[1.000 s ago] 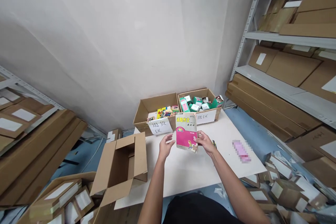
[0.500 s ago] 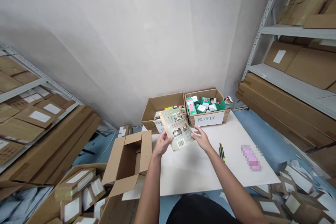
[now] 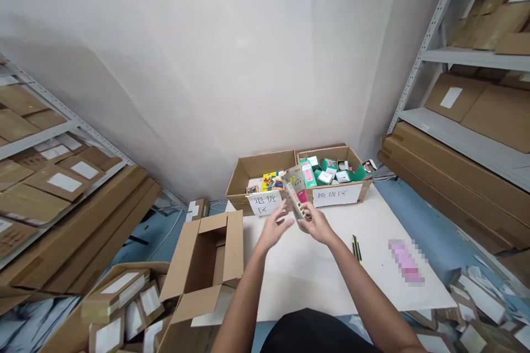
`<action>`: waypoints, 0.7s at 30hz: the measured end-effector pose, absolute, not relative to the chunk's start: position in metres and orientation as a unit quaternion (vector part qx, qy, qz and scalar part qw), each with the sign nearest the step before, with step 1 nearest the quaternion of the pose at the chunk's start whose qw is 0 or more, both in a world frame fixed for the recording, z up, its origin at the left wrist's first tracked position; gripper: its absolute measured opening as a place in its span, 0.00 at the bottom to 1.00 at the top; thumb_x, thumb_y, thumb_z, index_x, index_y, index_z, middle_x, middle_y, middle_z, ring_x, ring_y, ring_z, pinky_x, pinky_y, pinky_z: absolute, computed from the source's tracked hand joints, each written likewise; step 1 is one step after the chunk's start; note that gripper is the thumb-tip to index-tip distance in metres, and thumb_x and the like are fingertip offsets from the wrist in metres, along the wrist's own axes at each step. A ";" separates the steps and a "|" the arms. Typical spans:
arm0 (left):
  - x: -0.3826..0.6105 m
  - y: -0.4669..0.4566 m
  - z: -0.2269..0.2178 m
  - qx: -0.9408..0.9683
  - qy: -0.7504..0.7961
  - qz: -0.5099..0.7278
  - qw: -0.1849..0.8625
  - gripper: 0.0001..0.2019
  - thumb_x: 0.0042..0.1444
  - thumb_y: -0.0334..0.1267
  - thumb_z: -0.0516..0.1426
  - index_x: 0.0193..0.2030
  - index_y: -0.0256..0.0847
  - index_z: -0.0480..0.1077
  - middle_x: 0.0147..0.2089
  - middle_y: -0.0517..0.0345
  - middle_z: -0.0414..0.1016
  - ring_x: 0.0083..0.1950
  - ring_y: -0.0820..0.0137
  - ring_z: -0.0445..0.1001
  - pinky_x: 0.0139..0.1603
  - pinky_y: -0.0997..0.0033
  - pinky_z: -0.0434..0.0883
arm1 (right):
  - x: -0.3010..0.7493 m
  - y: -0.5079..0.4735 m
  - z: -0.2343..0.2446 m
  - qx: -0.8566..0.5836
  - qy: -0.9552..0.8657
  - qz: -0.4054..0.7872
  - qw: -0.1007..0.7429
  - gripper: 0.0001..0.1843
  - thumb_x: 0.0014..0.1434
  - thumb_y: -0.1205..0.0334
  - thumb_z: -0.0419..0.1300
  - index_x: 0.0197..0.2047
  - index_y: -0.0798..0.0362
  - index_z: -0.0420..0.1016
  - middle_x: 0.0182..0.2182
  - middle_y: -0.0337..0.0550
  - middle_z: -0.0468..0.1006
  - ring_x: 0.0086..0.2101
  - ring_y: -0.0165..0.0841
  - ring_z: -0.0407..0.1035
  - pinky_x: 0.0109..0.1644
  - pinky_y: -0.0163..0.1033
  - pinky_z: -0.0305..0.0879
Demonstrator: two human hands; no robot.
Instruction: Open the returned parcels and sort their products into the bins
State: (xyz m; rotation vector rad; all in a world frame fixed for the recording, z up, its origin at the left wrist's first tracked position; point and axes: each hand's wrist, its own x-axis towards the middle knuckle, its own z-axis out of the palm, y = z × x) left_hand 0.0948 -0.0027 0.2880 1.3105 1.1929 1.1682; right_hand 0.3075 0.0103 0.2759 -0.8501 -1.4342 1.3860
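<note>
Your right hand (image 3: 318, 224) gripped the tilted book (image 3: 295, 190) above the tabletop (image 3: 306, 281). Your left hand (image 3: 272, 229), half-spread and grasping nothing, hovered just beside its edge.

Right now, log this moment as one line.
right hand: holds tilted book | left hand: open beside book, contact unclear | utility knife: on table, right of book | open carton: left of hands

Above the table (image 3: 314, 276), the book (image 3: 295, 190) is before two boxes (image 3: 237, 202), between carton (image 3: 182, 256) and knife (image 3: 356, 250).
</note>
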 end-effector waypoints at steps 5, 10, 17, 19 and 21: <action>0.103 -0.006 0.308 0.527 0.454 0.562 0.449 0.36 0.59 0.49 0.67 0.73 0.47 0.66 0.65 0.48 0.77 0.68 0.54 0.73 0.67 0.57 0.72 | 0.280 0.013 0.283 -0.276 -0.694 0.514 0.422 0.30 0.58 0.57 0.70 0.64 0.41 0.76 0.67 0.46 0.73 0.69 0.48 0.63 0.71 0.57 0.61; 0.053 0.007 0.310 0.470 0.432 0.568 0.520 0.43 0.54 0.50 0.71 0.74 0.48 0.64 0.66 0.48 0.76 0.64 0.53 0.76 0.63 0.57 0.75 | 0.272 0.051 0.253 -0.430 -0.536 0.494 0.533 0.39 0.53 0.48 0.75 0.66 0.43 0.72 0.68 0.50 0.71 0.70 0.50 0.60 0.73 0.59 0.58; 0.012 0.004 0.253 0.440 0.448 0.474 0.617 0.45 0.49 0.47 0.75 0.73 0.50 0.66 0.64 0.46 0.77 0.61 0.53 0.78 0.58 0.56 0.78 | 0.265 0.057 0.182 -0.409 -0.424 0.699 0.406 0.33 0.40 0.39 0.80 0.44 0.49 0.79 0.40 0.51 0.86 0.42 0.53 0.82 0.52 0.59 0.75; -0.001 0.002 0.232 0.426 0.449 0.458 0.638 0.47 0.46 0.45 0.76 0.73 0.50 0.67 0.63 0.45 0.77 0.60 0.52 0.78 0.56 0.56 0.79 | 0.260 0.051 0.165 -0.423 -0.418 0.701 0.394 0.33 0.39 0.38 0.80 0.42 0.48 0.79 0.38 0.50 0.86 0.41 0.53 0.82 0.51 0.60 0.75; -0.015 0.007 0.215 0.403 0.453 0.466 0.645 0.48 0.45 0.44 0.77 0.74 0.50 0.66 0.65 0.45 0.76 0.60 0.52 0.79 0.55 0.57 0.79 | 0.251 0.055 0.157 -0.427 -0.423 0.695 0.394 0.33 0.39 0.38 0.80 0.42 0.48 0.79 0.38 0.50 0.86 0.41 0.53 0.81 0.52 0.60 0.75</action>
